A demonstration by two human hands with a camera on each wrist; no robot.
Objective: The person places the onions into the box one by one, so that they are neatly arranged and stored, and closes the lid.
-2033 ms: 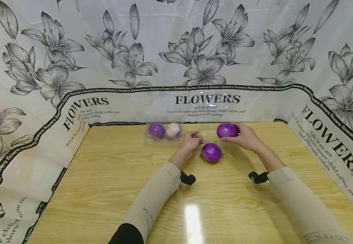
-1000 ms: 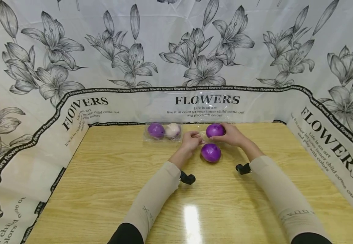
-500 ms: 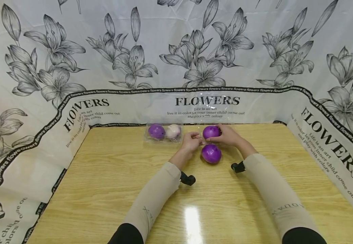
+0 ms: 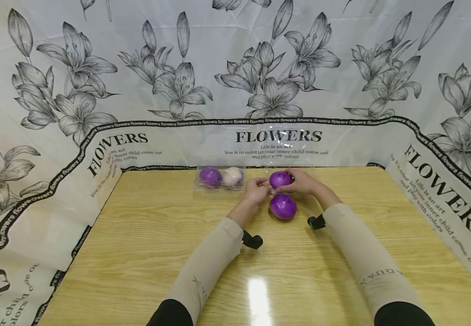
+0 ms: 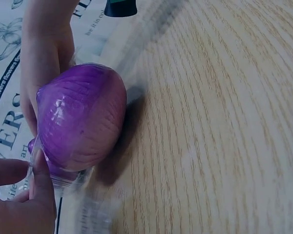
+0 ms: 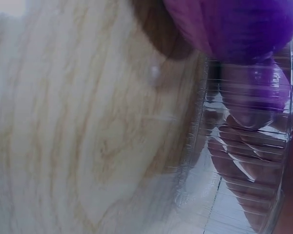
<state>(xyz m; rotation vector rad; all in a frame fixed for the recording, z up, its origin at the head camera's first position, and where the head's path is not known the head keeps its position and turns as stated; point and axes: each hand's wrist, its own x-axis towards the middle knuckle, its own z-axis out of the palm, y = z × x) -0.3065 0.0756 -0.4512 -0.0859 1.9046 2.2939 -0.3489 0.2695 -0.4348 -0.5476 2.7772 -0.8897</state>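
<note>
My right hand (image 4: 305, 182) grips a purple onion (image 4: 280, 179) inside the right-hand clear plastic box (image 6: 244, 161), whose lid (image 4: 286, 147) stands raised behind it. My left hand (image 4: 256, 192) pinches the edge of this box between thumb and finger at its left side, as the left wrist view shows. A second purple onion (image 4: 283, 207) lies loose on the table just in front of the box. In the right wrist view, the box's ribbed wall partly blurs the gripped onion (image 6: 259, 92) and the right fingers.
To the left stands another clear plastic box (image 4: 219, 189) with a purple onion (image 4: 210, 177) and a whitish one (image 4: 232, 176) in it. Flower-printed cloth (image 4: 194, 149) rises along the back and sides of the wooden table (image 4: 158, 235).
My right hand has carried its onion leftward and down into the right-hand box. The left hand has stayed at the box's edge, and the loose onion has not moved.
</note>
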